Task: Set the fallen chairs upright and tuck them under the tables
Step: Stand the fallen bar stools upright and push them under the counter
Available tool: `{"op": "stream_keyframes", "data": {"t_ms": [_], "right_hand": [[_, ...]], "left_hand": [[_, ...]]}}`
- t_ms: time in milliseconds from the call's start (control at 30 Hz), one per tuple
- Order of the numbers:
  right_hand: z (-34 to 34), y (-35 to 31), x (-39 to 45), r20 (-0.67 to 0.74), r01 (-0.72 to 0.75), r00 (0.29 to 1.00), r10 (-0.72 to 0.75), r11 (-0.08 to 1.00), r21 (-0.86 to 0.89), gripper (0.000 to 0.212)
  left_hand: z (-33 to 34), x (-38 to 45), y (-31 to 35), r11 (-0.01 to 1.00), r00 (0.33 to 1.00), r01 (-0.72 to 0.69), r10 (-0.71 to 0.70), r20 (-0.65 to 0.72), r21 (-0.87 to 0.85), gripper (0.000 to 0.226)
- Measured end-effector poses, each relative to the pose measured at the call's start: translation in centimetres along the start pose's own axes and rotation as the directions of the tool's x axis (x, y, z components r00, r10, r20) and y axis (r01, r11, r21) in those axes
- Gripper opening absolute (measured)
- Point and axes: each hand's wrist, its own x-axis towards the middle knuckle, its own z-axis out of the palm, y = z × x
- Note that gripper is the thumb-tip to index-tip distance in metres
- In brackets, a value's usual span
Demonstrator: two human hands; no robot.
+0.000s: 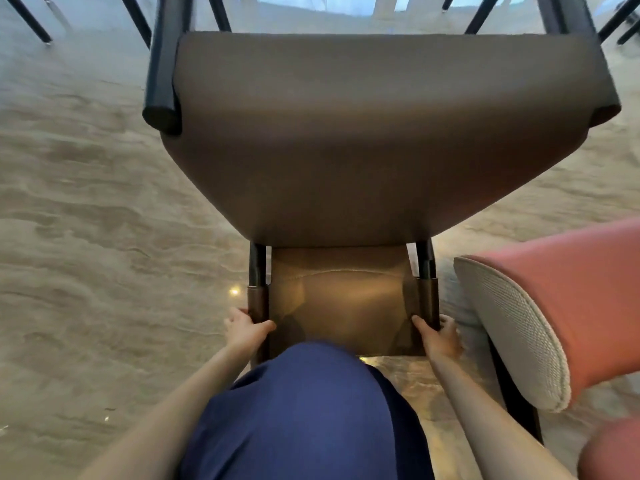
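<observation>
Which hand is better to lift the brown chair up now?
Neither alone: the left hand and right hand both grip the brown chair by its backrest edges. The right has less room, beside the pink chair.

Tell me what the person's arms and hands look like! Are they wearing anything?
Both arms are bare as far up as the picture shows, with no sleeves in view. The left hand and the right hand have no gloves, and I see no rings, watch or bracelets. Dark blue clothing shows between the arms.
</observation>
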Motion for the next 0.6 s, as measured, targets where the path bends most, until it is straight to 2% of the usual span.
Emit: {"op": "stream_keyframes", "data": {"t_ms": [67, 133, 233, 400, 467, 600], "right_hand": [[0.1, 0.1, 0.6, 0.026, 0.011, 1.0, -0.011, 1.0, -0.019, 0.048], [0.2, 0.4, 1.3, 0.034, 0.047, 0.998, -0.044, 0.996, -0.071, 0.044], [0.2, 0.3, 1.8, 0.063, 0.067, 0.996, -0.061, 0.993, -0.095, 0.038], [-0.7, -0.7, 1.7, 0.114, 0.06, 0.992, -0.05, 0.994, -0.087, 0.025], [-0.8, -0.7, 1.2, 0.112, 0.047, 0.993, -0.041, 0.997, -0.054, 0.022], [-0.5, -0.4, -0.6, 0.153, 0.03, 0.988, -0.034, 0.999, 0.029, 0.032]], "left_hand": [[0.8, 0.6, -1.2, 0.998, 0.997, 0.048, -0.045, 0.057, -0.05, 0.046], [1.5, 1.1, -2.4, 1.0, 0.998, 0.015, -0.016, 0.053, 0.022, 0.037], [2.0, 1.9, -3.0, 0.994, 0.999, -0.047, 0.047, 0.006, 0.099, 0.037], [1.4, 1.5, -2.3, 0.991, 0.999, -0.046, 0.044, 0.023, 0.125, 0.032], [0.6, 1.2, -2.3, 0.995, 0.999, -0.046, 0.045, 0.015, 0.085, 0.029], [-2.2, 0.0, -2.1, 0.995, 0.999, -0.042, 0.043, 0.01, -0.088, 0.024]]}}
